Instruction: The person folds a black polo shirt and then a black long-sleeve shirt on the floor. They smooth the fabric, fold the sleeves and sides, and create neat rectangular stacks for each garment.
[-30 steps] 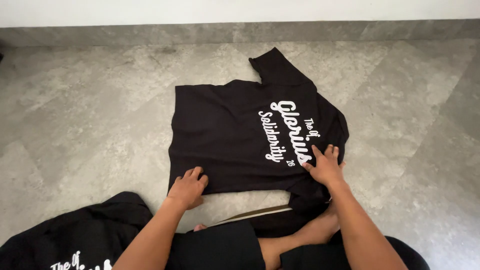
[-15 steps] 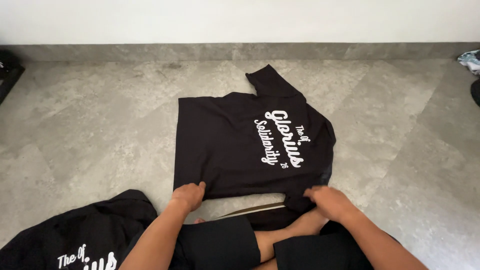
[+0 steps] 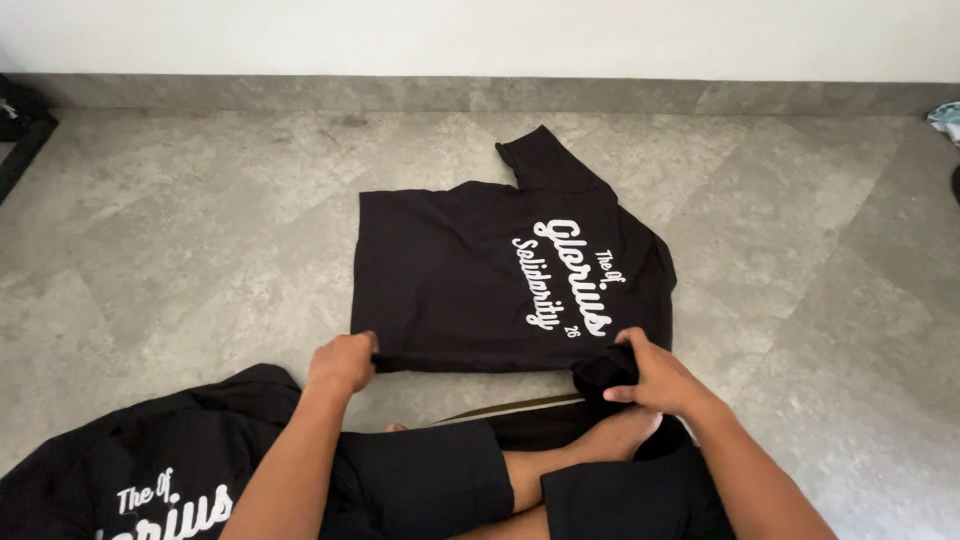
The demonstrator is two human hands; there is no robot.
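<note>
A black T-shirt point(image 3: 470, 275) with white script lettering lies partly folded on the grey stone floor, one sleeve pointing toward the far wall. My left hand point(image 3: 342, 362) pinches the shirt's near left corner. At the near right corner my right hand point(image 3: 652, 378) grips a bunched fold of the same shirt. Both hands hold the near edge just above the floor, in front of my crossed legs.
Another black shirt point(image 3: 130, 470) with white lettering lies crumpled at the lower left beside my knee. A grey skirting strip point(image 3: 480, 95) runs along the white wall at the back. A dark object point(image 3: 20, 130) sits at the left edge, a pale cloth point(image 3: 945, 120) at the right edge.
My hands came off the flat shirt, where they were pressing it, and drew back to its near edge. They now grip its two near corners.
</note>
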